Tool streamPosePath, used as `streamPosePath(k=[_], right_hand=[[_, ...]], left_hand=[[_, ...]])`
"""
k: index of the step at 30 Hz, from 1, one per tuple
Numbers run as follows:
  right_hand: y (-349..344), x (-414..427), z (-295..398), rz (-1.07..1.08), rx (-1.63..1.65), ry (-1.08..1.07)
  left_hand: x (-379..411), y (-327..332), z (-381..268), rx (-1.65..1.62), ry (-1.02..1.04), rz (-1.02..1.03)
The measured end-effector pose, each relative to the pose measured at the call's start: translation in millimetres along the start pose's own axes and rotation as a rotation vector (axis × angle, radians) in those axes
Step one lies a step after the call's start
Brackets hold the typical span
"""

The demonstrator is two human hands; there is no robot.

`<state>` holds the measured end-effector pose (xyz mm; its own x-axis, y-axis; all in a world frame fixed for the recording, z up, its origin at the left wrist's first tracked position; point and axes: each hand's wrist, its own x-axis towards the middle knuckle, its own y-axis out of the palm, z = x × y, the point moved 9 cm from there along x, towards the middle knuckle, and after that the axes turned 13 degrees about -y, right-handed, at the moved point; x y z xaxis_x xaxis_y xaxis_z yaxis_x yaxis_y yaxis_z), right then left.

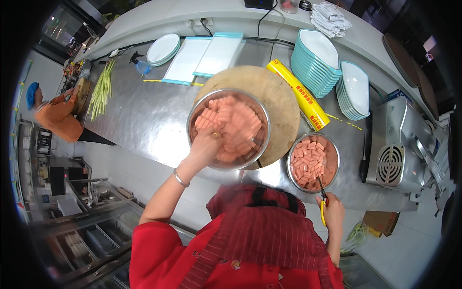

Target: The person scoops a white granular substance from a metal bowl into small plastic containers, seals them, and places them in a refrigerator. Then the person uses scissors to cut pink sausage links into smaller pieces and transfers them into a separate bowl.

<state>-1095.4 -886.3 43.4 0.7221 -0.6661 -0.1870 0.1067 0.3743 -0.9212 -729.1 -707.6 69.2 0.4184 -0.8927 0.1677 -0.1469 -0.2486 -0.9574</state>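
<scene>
A large steel bowl (267, 135) stands on a round wooden chopping board (283, 108), holding bundles of pink sausages (231, 115). My left hand (208, 144) reaches over its near left rim, fingers on the sausages; whether they grip one is hidden. To the right, my right hand (332, 209) is closed around scissors (323, 202) with yellow handles. The scissor blades point into a smaller steel bowl (337, 151), among loose short sausage pieces (306, 160). That bowl rests on the steel worktop near its front edge.
Behind the board lie white trays (216, 54) and a yellow cling-film box (299, 95). Stacked dishes (317, 65) stand at the back right, a metal machine (397, 144) at the right. Green stalks (102, 90) lie at the left, near a co-worker (59, 115) in orange.
</scene>
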Motion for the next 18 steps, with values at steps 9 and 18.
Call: streamPosePath(k=[9, 18], right_hand=[[-20.4, 19.0, 46.2, -0.089, 0.059, -0.142], [-9.0, 16.8, 54.6, -0.093, 0.141, -0.183]], left_hand=[[7.9, 30.4, 4.1, -0.005, -0.035, -0.001], [8.8, 48.9, -1.6, 0.190, 0.057, 0.160]])
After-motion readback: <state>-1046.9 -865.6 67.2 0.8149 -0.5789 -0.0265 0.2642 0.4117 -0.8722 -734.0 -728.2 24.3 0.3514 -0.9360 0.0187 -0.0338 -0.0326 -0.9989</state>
